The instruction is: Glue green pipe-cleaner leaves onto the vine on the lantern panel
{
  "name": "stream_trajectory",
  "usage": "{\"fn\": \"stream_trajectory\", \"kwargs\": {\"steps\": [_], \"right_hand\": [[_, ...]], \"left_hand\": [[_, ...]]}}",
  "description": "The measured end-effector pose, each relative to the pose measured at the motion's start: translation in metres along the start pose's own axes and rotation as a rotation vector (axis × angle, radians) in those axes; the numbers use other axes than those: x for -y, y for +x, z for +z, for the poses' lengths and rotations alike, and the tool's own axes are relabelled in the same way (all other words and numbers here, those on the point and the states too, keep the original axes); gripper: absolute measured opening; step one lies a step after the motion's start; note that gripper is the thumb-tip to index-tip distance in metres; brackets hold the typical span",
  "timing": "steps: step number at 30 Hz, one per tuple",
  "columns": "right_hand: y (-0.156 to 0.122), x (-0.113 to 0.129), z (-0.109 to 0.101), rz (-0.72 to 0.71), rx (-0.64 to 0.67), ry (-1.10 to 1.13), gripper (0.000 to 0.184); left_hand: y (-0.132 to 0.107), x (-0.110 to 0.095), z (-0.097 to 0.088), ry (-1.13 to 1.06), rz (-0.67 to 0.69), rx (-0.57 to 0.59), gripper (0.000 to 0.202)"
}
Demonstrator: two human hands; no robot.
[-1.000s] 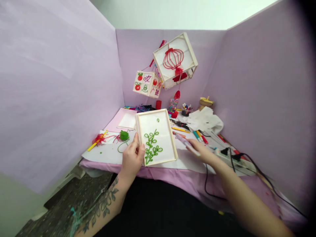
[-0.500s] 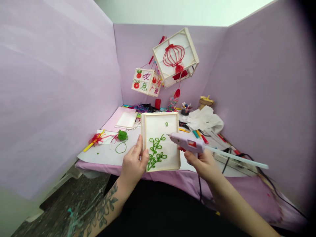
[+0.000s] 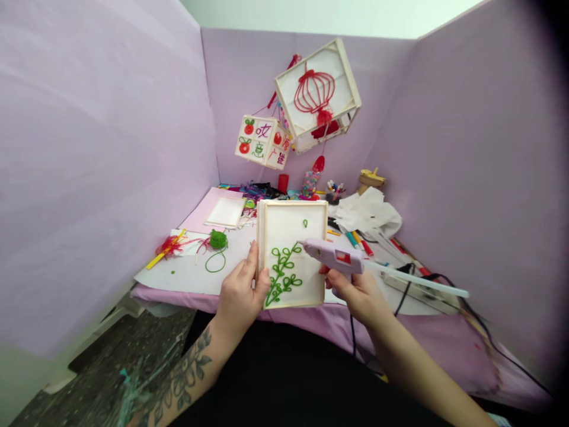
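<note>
You have a rectangular panel of white sheet edged in pale wood strips held up in front of you, over the near edge of the table. Your left hand is clamped on its left edge, thumb in front. Your right hand is closed around the handle of a lilac glue gun, a long translucent glue stick jutting from its back. The nozzle points at the top of a leafy green yarn sprig on the panel (whether it touches, you cannot tell from here).

Below, white paper covers the tabletop, with a pink-lilac cloth hanging at the front. To your left lie a green yarn ball, a yellow strip among red threads and, farther back, a second wood-edged white panel. To your right sit a crumpled white sheet and a white power strip with black plugs.

Lilac partitions enclose the table on three sides. Before the back one hang two box lanterns, the larger bearing a red lantern outline, the smaller fruit and characters. A dark speckled floor shows lower left.
</note>
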State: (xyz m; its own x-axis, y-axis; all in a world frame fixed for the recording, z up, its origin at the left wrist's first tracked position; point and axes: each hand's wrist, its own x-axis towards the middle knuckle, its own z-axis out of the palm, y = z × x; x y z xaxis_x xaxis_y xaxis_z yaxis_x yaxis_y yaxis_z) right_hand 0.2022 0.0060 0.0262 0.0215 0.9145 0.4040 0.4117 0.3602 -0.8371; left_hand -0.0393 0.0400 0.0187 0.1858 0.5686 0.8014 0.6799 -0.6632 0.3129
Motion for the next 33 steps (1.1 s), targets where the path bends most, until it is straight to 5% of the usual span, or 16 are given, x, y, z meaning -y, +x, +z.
{"fn": "stream_trajectory", "kwargs": {"steps": [33], "right_hand": [[-0.006,-0.0003,-0.003,0.002,0.034,0.028,0.034]], "left_hand": [[-0.0029,0.0001,0.001,-0.004,-0.021,-0.001,0.053]]}}
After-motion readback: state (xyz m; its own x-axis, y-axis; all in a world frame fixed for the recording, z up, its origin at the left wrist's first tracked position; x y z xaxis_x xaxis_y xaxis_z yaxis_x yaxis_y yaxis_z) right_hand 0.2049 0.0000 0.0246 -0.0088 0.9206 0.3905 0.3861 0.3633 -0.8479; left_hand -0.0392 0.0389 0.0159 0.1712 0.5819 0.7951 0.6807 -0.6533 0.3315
